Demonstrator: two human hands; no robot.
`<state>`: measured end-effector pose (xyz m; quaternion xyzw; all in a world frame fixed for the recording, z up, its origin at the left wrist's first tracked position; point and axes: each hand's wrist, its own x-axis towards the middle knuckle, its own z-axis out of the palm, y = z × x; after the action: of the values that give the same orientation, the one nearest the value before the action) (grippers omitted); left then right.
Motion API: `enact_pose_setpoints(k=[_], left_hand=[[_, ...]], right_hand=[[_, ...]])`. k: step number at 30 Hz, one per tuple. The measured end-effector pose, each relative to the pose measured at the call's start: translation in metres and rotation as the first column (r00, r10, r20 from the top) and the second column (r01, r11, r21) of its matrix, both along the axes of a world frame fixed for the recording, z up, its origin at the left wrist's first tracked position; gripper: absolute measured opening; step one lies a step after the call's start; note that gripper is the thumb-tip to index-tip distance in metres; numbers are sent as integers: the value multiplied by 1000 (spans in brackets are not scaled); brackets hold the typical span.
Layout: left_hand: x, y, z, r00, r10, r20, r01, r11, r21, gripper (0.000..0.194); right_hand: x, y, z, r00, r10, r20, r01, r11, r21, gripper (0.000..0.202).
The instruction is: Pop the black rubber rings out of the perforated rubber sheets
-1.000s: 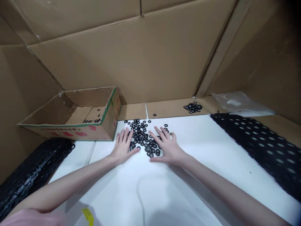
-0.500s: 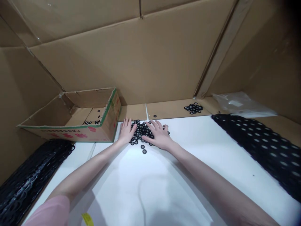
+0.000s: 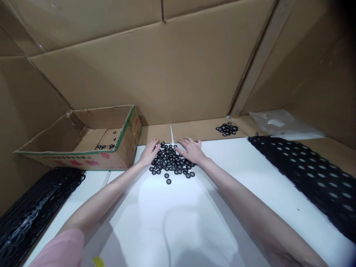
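Note:
A loose pile of small black rings lies on the white table surface between my two hands. My left hand rests at the pile's left edge, thumb apart from the fingers, holding nothing. At the upper right edge of the pile is my right hand, palm down with its fingers spread and nothing held. Two rings lie a little apart at the near side of the pile.
An open cardboard box with a few rings stands at the left. Black ring stacks lie front left, black perforated rows at right. A small ring heap and a clear plastic bag lie at the back.
My right hand has moved up from over the rings to the pile's far right edge, uncovering more rings. The single ring on the cardboard strip behind is no longer visible. My left hand stays nearly in place.

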<state>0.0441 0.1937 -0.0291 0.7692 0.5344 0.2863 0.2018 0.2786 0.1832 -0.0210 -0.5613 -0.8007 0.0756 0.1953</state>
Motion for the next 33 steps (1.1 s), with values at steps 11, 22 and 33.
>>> enact_pose_setpoints(k=[11, 22, 33], left_hand=[[13, 10, 3, 961, -271, 56, 272, 962, -12, 49], [3, -19, 16, 902, -426, 72, 432, 892, -129, 55], [-7, -56, 11, 844, -366, -391, 342, 930, -134, 101]], right_hand=[[37, -55, -5, 993, -117, -25, 117, 993, 5, 56], [-4, -86, 7, 997, 63, 48, -64, 998, 2, 66], [9, -75, -9, 983, -145, 108, 140, 989, 53, 81]])
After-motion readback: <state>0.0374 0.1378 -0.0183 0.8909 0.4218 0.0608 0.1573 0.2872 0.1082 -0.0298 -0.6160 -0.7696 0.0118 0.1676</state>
